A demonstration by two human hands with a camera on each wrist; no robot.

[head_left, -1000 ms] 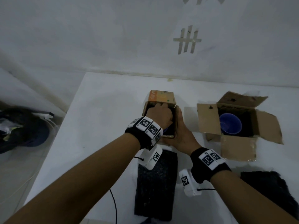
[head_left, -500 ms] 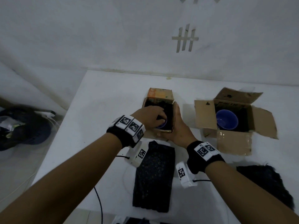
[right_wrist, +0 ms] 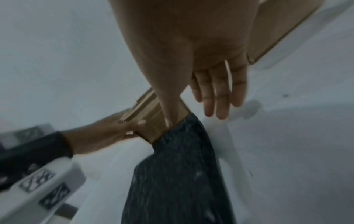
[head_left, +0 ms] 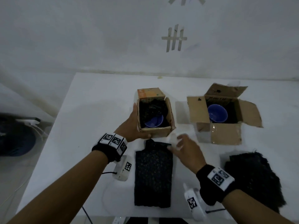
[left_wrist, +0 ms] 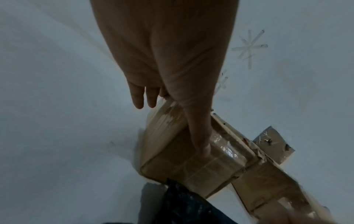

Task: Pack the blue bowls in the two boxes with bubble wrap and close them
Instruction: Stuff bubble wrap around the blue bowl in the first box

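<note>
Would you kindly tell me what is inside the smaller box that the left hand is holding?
The smaller box holds a blue bowl tilted among dark bubble wrap. The wrap hides the box floor and the bowl's underside.

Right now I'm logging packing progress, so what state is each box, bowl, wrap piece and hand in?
Small box: open, held by left hand.
Its bowl: inside, tilted, partly under black wrap.
Large box: flaps open.
Its bowl: inside, upright, uncovered.
Flat wrap sheet: lying on table.
Crumpled wrap: on table, untouched.
Right hand: open, over the sheet's far end.
</note>
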